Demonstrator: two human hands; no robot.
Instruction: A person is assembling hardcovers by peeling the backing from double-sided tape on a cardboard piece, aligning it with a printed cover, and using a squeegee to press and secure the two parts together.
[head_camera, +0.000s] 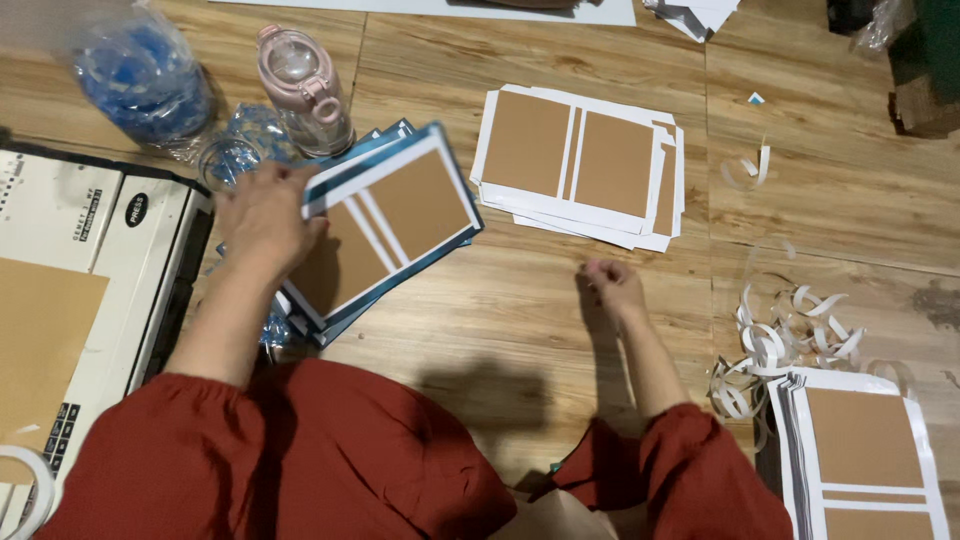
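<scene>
Fingers of the left hand (268, 215) pinched the top brown-and-white sheet (385, 222) of the blue-edged stack (400, 262), left of frame centre. Right hand (613, 284), fingertips drawn together and holding nothing, hovered over the wooden floor (500, 320) near centre.

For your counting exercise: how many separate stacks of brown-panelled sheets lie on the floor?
3: one under the left hand at centre-left, one at top centre, one at bottom right, partly cut off by the frame.
</scene>
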